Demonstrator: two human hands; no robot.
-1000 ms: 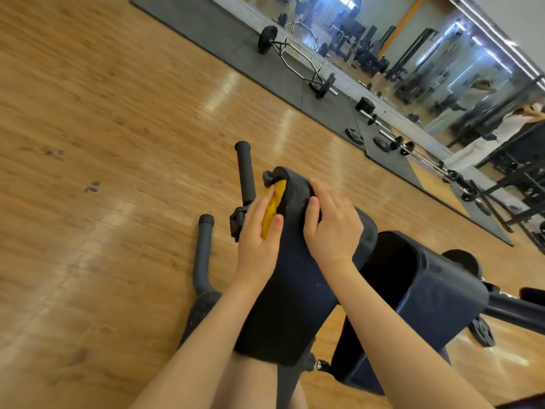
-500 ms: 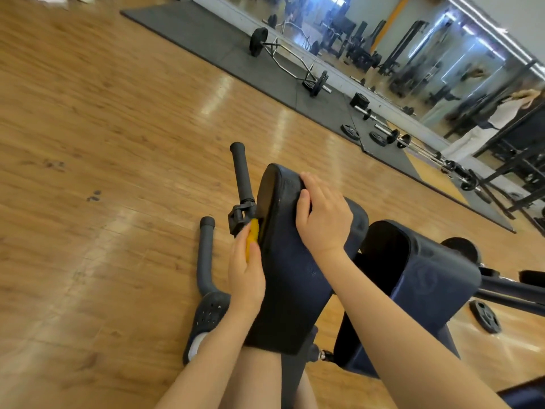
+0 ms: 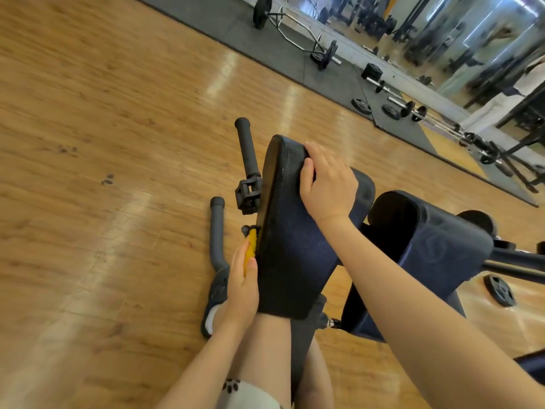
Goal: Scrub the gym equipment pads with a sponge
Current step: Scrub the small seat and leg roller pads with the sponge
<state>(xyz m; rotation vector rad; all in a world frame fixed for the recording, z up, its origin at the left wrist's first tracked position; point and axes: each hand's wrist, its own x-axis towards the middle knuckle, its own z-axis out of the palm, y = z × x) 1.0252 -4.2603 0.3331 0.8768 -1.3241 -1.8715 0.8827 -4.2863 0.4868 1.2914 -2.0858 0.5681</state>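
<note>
A dark blue-black padded rest of a gym machine stands in front of me, tilted away. My left hand presses a yellow sponge against the pad's left side edge, low down, fingers wrapped round the sponge. My right hand lies on the pad's upper face near its top, fingers curled over the far edge and thumb on the face. A second matching pad stands to the right, untouched.
Two black handle bars stick out left of the pad over the wooden floor. My foot in a dark clog is below them. A loose weight plate lies right. Barbells and plates sit on a grey mat by the mirror.
My left hand has slid the sponge down the pad's left edge, from near the top to the lower part. My right hand has stayed on the top of the pad.
</note>
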